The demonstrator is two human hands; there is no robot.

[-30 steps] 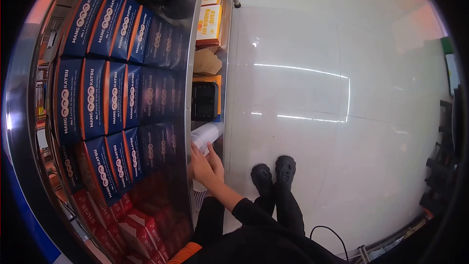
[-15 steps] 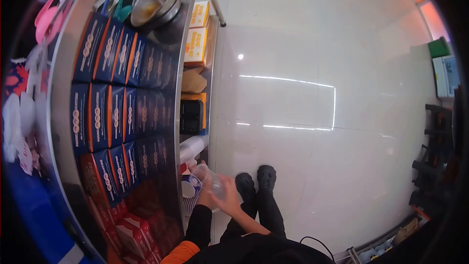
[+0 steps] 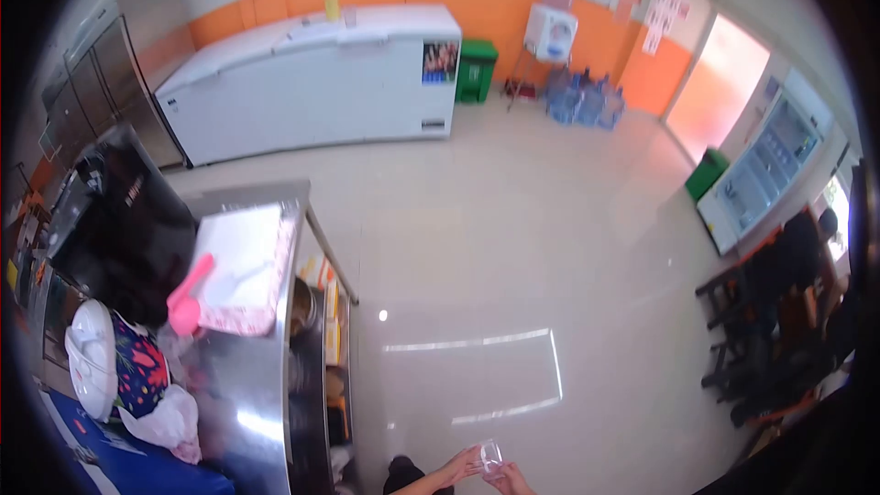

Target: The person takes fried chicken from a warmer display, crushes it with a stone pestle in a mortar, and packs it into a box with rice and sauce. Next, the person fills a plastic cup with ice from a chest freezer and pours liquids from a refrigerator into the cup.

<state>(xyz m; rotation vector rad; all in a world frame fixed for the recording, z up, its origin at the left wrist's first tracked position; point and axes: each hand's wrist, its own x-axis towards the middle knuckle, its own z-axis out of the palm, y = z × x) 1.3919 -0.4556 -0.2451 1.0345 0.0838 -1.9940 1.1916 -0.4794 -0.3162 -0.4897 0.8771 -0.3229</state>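
Observation:
At the bottom edge, a small clear plastic container [image 3: 490, 456] is between my two hands. My left hand [image 3: 462, 465] grips its left side, with the fingers pointing right. On its lower right side, the fingers of my right hand [image 3: 511, 478] are closed on it. The container is held over the floor, to the right of the steel table [image 3: 243, 376]. Part of a dark shoe [image 3: 401, 470] shows left of my left hand.
On the table are a pink ladle [image 3: 186, 312], a white stack [image 3: 240, 257], a black appliance [image 3: 124, 220] and a floral rice cooker [image 3: 137, 362]. Boxes [image 3: 332, 325] sit on its lower shelf. A white chest freezer [image 3: 312, 82] stands behind; dark chairs [image 3: 733, 348] stand right.
The view has swung up from the shelf to the room. A second ago my hands were at white items on the lower shelf; now they hold the clear container away from it.

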